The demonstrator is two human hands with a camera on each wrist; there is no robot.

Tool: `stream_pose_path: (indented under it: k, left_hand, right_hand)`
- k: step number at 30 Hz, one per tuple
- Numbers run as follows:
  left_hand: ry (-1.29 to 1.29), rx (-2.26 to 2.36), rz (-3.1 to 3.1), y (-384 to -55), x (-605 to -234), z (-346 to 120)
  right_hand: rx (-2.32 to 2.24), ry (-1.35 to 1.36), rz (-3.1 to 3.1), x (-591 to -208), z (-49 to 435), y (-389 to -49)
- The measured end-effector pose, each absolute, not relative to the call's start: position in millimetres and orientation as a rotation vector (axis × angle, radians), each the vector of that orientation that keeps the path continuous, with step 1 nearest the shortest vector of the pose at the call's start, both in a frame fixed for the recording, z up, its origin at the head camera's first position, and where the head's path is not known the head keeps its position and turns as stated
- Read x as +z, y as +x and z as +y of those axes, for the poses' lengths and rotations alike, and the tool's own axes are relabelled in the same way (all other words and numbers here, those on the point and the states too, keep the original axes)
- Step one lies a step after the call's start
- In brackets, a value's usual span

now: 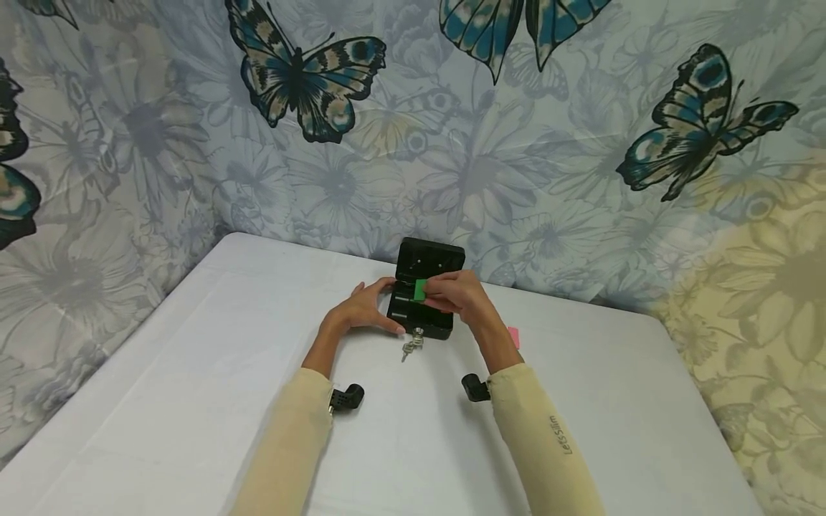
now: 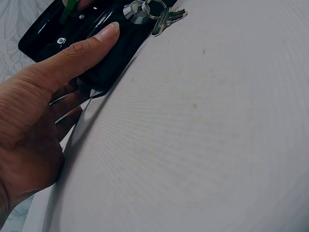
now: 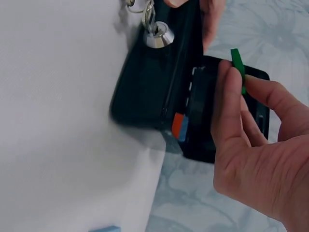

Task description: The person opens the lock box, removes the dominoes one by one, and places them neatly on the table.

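A small black lockbox (image 1: 419,315) stands on the table with its lid (image 1: 430,259) raised at the back. Keys (image 1: 409,349) on a ring hang from its silver lock (image 3: 159,36). My left hand (image 1: 363,307) grips the box's left end, thumb along the front and the other fingers round the side. Between thumb and fingertips my right hand (image 1: 459,292) pinches a thin, flat green piece (image 1: 419,289), which is over the open box. An orange piece (image 3: 177,124) and a blue piece (image 3: 184,129) show at the box's rim in the right wrist view.
A pink piece (image 1: 513,337) lies on the white table (image 1: 400,444) beside my right wrist, partly hidden by it. Another blue piece (image 3: 105,229) shows at the bottom edge of the right wrist view. The patterned wall (image 1: 477,179) rises close behind the box.
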State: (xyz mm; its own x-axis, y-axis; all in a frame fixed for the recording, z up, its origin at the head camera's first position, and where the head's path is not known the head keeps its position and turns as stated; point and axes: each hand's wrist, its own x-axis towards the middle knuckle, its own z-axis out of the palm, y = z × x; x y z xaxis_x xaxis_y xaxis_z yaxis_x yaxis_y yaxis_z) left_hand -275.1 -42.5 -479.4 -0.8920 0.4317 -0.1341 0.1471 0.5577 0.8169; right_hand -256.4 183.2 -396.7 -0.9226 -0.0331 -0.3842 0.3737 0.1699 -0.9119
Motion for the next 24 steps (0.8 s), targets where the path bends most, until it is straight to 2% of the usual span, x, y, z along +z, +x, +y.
stream_pose_path:
  k: [24]
  left_hand:
    - [0.514, 1.267, 2.48, -276, -479, -43]
  right_hand:
    - [-1.905, 0.415, 2.018, -397, 234, -243]
